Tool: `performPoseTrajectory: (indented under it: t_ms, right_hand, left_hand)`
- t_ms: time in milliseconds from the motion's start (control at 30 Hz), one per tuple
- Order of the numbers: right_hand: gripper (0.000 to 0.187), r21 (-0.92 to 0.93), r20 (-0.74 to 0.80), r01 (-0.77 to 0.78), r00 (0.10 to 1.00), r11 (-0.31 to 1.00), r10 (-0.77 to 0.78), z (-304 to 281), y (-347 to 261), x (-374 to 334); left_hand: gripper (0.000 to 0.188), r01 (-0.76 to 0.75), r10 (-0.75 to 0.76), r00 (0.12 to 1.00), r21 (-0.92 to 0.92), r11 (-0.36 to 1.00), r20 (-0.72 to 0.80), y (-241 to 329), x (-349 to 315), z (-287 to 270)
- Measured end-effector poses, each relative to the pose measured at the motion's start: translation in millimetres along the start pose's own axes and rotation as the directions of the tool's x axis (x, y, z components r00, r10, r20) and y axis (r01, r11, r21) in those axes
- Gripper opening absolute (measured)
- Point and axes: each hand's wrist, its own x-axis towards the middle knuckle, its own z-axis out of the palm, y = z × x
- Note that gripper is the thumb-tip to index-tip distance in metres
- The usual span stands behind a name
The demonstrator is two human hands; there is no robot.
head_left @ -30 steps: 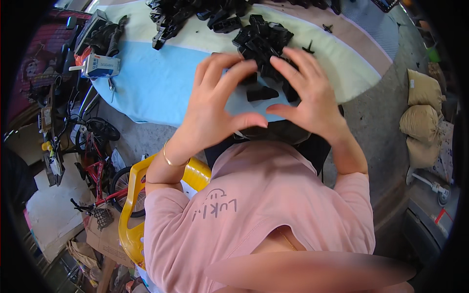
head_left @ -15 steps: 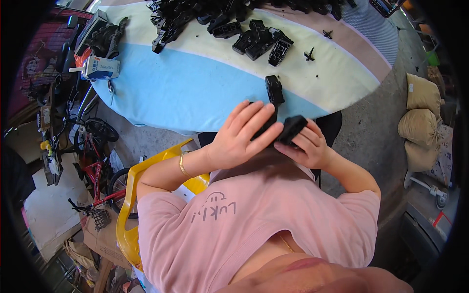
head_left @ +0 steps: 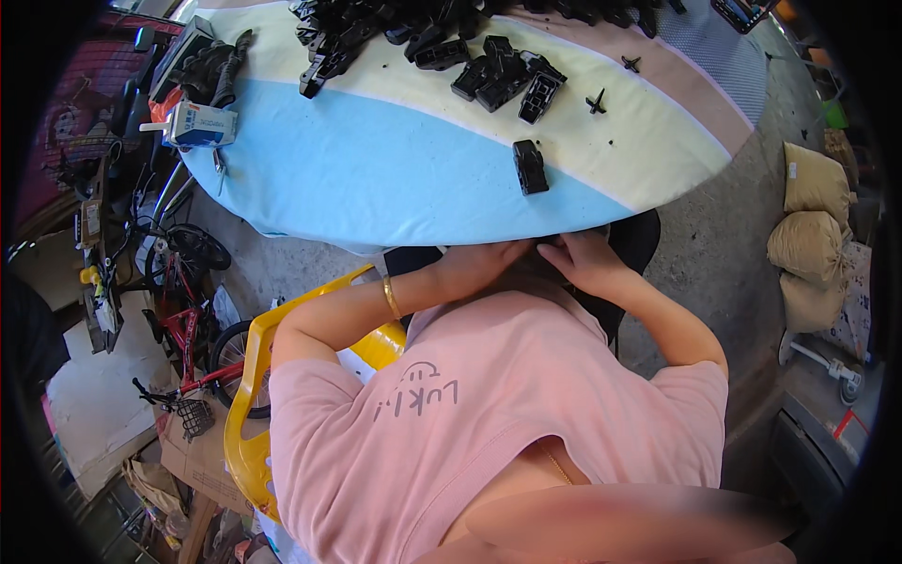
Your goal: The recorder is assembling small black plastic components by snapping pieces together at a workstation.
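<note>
Both my hands are low at the near table edge, close together over my lap. My left hand (head_left: 484, 267) has a gold bracelet at the wrist; its fingers curl inward, their tips mostly hidden. My right hand (head_left: 590, 261) faces it with bent fingers, closed around something dark that I cannot make out. On the blue part of the cloth, just beyond my hands, lies one black plastic housing (head_left: 530, 167). Farther back, a small group of similar black housings (head_left: 498, 75) lies in front of a large black heap (head_left: 385, 21) of such parts.
The striped cloth (head_left: 376, 160) covers the rounded table. Small black cross-shaped pieces (head_left: 596, 101) lie at its right. A blue and white box (head_left: 201, 125) and dark gloves (head_left: 214, 73) are at its left. A yellow chair (head_left: 246, 442), a red bicycle (head_left: 188, 350) and tan sacks (head_left: 806, 240) stand around.
Both hands have drawn back from above the cloth to the table's near edge. The black parts they held are now out of sight. The single housing stays on the cloth.
</note>
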Motion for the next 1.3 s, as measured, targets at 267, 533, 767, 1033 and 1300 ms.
performPoseTrajectory:
  t_ms: [267,533,767,1033,1300]
  right_hand:
    - [0.026,0.283,-0.037,0.524,0.843,0.803,-0.537,-104,-82,11]
    - [0.071,-0.436,-0.392,0.409,0.715,0.802,-0.578,-125,-78,112]
    - [0.073,-0.425,-0.264,0.459,0.762,0.78,-0.592,-104,-79,81]
    - [0.039,-0.373,-0.342,0.528,0.687,0.763,-0.642,-72,-81,24]
    - [0.023,-0.607,-0.183,0.662,0.421,0.439,-0.888,-42,-32,3]
  left_hand:
    - [0.03,0.201,-0.059,0.794,-0.171,0.965,0.605,41,13,-89]
    - [0.049,0.06,0.204,0.867,0.502,0.863,-0.454,6,86,-157]
    - [0.075,0.045,0.058,0.96,0.356,0.933,-0.275,6,68,-143]
    - [0.073,-0.07,0.073,0.966,0.022,0.997,-0.248,47,32,-109]
    - [0.038,-0.394,0.489,0.848,0.371,0.841,-0.206,40,0,-69]
